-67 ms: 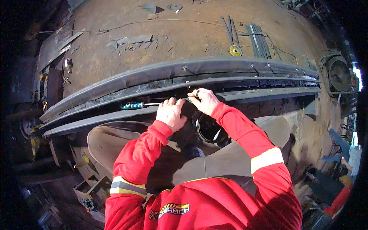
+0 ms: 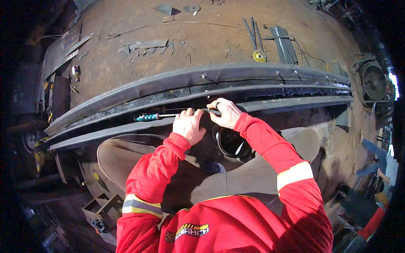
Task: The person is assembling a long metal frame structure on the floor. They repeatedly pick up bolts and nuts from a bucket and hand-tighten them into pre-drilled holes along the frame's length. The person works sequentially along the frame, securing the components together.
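Observation:
A screwdriver (image 2: 146,117) with a teal and black handle points its metal shaft to the right, over the dark gap between long metal rails. My left hand (image 2: 189,126) is closed round the shaft, fingers curled, with the handle sticking out on its left. Just right of it, my right hand (image 2: 226,114), a dark ring on one finger, pinches a small dark narrow piece (image 2: 214,112) close to the left fingertips. What that piece is, and whether the shaft's tip touches it, I cannot make out. The curved near rail (image 2: 105,131) runs beneath both hands.
Beyond my hands, a thick curved rail (image 2: 160,79) carries several bolts. A dark round container (image 2: 230,141) stands between my knees. On the brown floor lie metal strips (image 2: 285,45), a yellow disc (image 2: 259,56) and scraps (image 2: 147,43). A round fan-like unit (image 2: 373,82) stands right.
My right hand has turned slightly, and the dark narrow piece in its fingers shows more. The left hand and the screwdriver have barely moved.

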`<action>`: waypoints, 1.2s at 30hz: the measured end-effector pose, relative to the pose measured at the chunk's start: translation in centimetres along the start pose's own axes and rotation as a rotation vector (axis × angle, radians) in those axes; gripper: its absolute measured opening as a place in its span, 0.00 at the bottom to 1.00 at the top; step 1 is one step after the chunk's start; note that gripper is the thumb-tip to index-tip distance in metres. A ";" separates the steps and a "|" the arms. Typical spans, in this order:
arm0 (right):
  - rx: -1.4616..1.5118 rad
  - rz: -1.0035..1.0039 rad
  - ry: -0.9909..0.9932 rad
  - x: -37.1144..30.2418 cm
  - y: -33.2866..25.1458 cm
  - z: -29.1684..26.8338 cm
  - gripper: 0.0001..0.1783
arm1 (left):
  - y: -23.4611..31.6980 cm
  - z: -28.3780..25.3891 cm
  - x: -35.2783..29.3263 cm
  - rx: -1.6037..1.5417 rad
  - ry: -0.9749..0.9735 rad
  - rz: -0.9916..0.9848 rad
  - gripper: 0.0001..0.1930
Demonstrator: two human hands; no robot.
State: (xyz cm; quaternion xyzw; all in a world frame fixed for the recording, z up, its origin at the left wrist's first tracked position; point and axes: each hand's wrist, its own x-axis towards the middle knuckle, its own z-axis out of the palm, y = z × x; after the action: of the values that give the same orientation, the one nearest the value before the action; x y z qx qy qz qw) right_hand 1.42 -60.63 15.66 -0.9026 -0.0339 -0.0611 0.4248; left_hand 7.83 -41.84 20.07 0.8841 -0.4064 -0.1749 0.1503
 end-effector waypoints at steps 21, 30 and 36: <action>-0.174 -0.211 -0.056 0.2 1.4 0.0 0.18 | 0.3 -0.6 0.2 0.003 -0.020 -0.011 0.27; -0.570 -0.216 -0.014 -1.1 -0.9 -2.6 0.39 | -6.6 -18.4 -16.5 -0.847 1.061 -0.196 0.07; -0.940 -0.027 -0.014 0.2 -0.8 -3.1 0.70 | -22.8 7.3 -34.8 -0.250 1.006 -1.224 0.07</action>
State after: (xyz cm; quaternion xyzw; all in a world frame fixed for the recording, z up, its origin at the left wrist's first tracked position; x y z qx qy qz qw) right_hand 1.23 -62.53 18.23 -0.9970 -0.0171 -0.0692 -0.0313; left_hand -1.35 -1.69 10.75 0.8995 0.2899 0.1491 0.2909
